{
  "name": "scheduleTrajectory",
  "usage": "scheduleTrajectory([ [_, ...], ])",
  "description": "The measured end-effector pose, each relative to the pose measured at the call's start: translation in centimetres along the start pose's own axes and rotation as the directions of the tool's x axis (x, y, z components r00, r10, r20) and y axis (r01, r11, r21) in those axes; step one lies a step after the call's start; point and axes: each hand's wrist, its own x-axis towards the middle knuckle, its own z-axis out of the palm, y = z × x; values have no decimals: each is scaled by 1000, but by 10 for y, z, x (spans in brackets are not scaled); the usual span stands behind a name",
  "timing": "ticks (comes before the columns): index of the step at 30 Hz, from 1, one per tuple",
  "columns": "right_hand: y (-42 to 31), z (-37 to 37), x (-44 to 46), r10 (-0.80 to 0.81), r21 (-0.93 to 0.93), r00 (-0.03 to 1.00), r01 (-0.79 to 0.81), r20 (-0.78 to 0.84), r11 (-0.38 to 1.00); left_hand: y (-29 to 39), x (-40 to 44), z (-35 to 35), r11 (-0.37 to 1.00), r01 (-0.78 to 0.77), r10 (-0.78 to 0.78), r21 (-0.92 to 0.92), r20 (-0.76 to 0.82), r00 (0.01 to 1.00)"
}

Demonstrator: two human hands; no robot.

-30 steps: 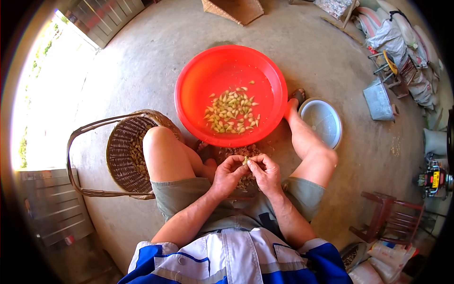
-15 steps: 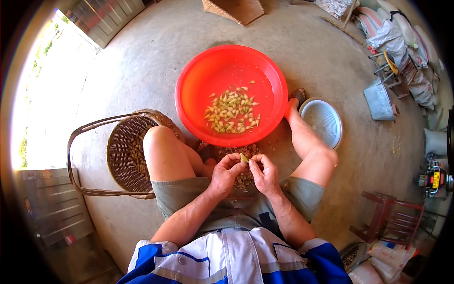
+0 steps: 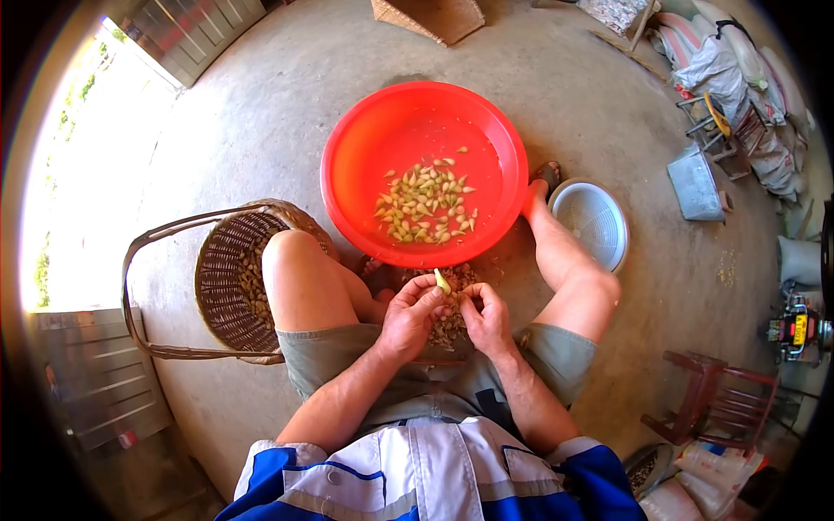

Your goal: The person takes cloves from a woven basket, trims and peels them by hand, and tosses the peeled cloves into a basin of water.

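Between the thumb and fingers of my left hand [image 3: 410, 321] is a small yellow-green, teardrop-shaped bulb [image 3: 442, 280], tip upward. My right hand [image 3: 486, 321] is just beside it, thumb and fingertips pinched together; whatever may be in that pinch is too small to make out. Beyond both hands stands a red basin [image 3: 347, 130] with many similar peeled bulbs [image 3: 426, 201] spread in what looks like shallow water. Below the hands, dry brown peelings [image 3: 447, 334] lie in a heap on the floor.
At my left knee, a tilted wicker basket [image 3: 228, 300] with a tall handle contains unpeeled bulbs [image 3: 252, 278]. A white-rimmed strainer [image 3: 591, 221] lies by my right foot. Further right are a metal bucket [image 3: 697, 184], stuffed sacks [image 3: 712, 65] and a small wooden chair [image 3: 717, 399].
My left hand has tilted the bulb up and turned it into fuller view. The right fingertips have come away from it, slightly down and right.
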Motion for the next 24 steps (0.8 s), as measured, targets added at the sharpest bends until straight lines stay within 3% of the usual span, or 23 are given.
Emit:
scheduleTrajectory([
  [4, 8, 8, 3, -80, 46, 993, 85, -86, 995, 4, -2, 4, 999, 51, -51, -9, 45, 998],
  [7, -8, -8, 1, 43, 44, 999, -44, 18, 998, 2, -1, 0, 998, 60, -60, 21, 28, 998],
  [8, -14, -11, 1, 16, 1, 1000, -16, 20, 1000, 0, -1, -1, 997, 61, -62, 36, 18, 998],
  [14, -22, -12, -1, 10, 137, 996, -22, 87, 990, -9, 1, -5, 971, 51, -40, 232, -50, 998],
  [20, -20, -12, 1, -73, 134, 996, 65, 55, 989, -8, -1, -2, 948, 31, -23, 317, -30, 999],
  [24, -11, -13, 0, -43, 107, 997, 37, 58, 994, -10, 0, -3, 908, -3, 10, 418, -14, 1000],
])
